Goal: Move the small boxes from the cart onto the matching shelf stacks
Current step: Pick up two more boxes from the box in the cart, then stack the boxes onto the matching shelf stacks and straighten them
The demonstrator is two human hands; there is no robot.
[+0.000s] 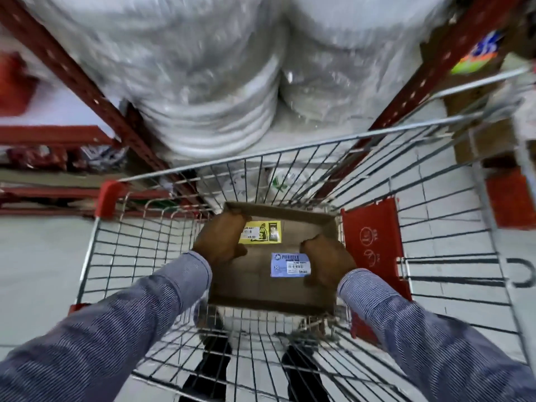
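Note:
An open cardboard box (261,285) sits inside the wire shopping cart (290,149). In it lie a small yellow box (262,232) and a small blue-labelled box (290,264). My left hand (222,239) grips the box's left wall, fingers curled over its far left corner beside the yellow box. My right hand (327,261) holds the right wall, thumb next to the blue box. Both sleeves are blue striped.
Red shelf uprights (87,91) frame plastic-wrapped stacks of white plates (220,111) straight ahead of the cart. A red child-seat flap (374,250) stands at the cart's right. Low shelves with goods run at the left. White floor tiles lie to the right.

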